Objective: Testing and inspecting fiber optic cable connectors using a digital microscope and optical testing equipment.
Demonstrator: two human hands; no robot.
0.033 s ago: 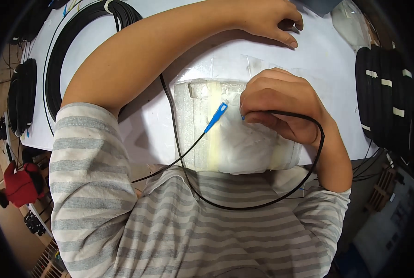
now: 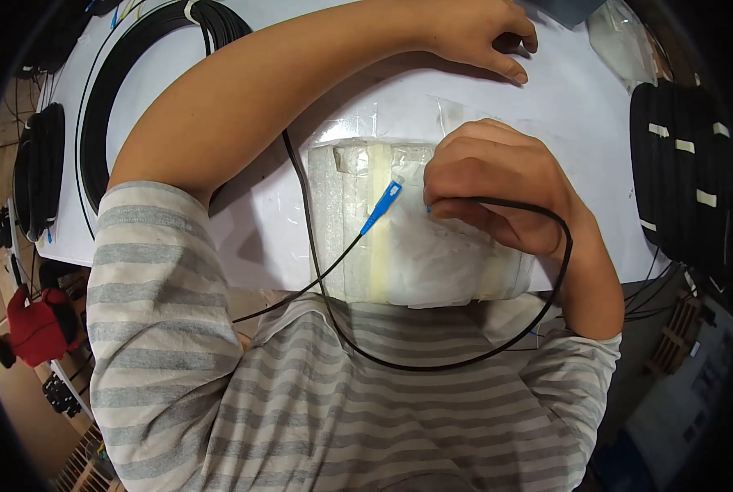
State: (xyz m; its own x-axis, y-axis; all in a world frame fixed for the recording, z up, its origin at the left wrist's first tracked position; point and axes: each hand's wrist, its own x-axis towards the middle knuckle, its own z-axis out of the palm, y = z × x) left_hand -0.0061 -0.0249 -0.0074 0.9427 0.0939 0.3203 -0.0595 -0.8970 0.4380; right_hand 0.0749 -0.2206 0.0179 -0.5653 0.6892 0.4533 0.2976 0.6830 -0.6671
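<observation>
Pinching a thin black cable [image 2: 465, 353] just behind its end, the right hand [image 2: 497, 184] rested on a padded block wrapped in clear plastic [image 2: 399, 246], its grip pressed together on the cable so the tip stayed low against the wrap. From that pinch the cable looped down across the striped shirt [image 2: 301, 410] and back up over the white worktop [image 2: 251, 221], slack enough to leave the hand free. A second lead ended in a blue connector [image 2: 381, 207] lying on the block just beside the right fingers, apart from them. The left hand [image 2: 473, 33] reached across to the far side of the worktop, fingers curled on something hidden; whether it gripped anything could not be told. Coiled black cables [image 2: 682, 164] lay at the right, and another coil [image 2: 137, 74] at the left.
</observation>
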